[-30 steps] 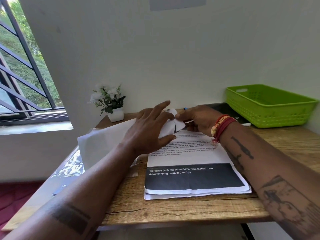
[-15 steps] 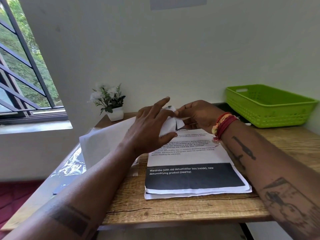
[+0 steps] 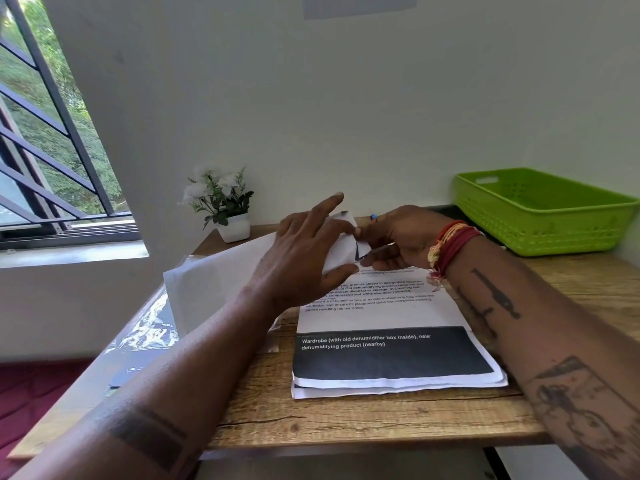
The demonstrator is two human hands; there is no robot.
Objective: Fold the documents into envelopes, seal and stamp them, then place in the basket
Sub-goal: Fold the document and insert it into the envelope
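- Left hand [image 3: 304, 258], mid-frame, grips a white envelope [image 3: 214, 282] between thumb and fingers, index finger raised off it.
- Right hand [image 3: 398, 237], just right of it, pinches the folded sheet [image 3: 346, 247] at the envelope's mouth and also holds a thin pen-like item; its exact kind I cannot tell.
- Below the hands a paper stack [image 3: 391, 341] lies on the wooden table [image 3: 346, 417]; its black band reads "Wardrobe (with old dehumidifier box inside), new dehumidifying product (nearby)". Smaller lines above include "before resetting the wardrobe".
- Green basket [image 3: 540, 213] sits at the right edge, well apart from the hands.
- A small white-flowered plant [image 3: 225, 209] stands left of centre by the wall.
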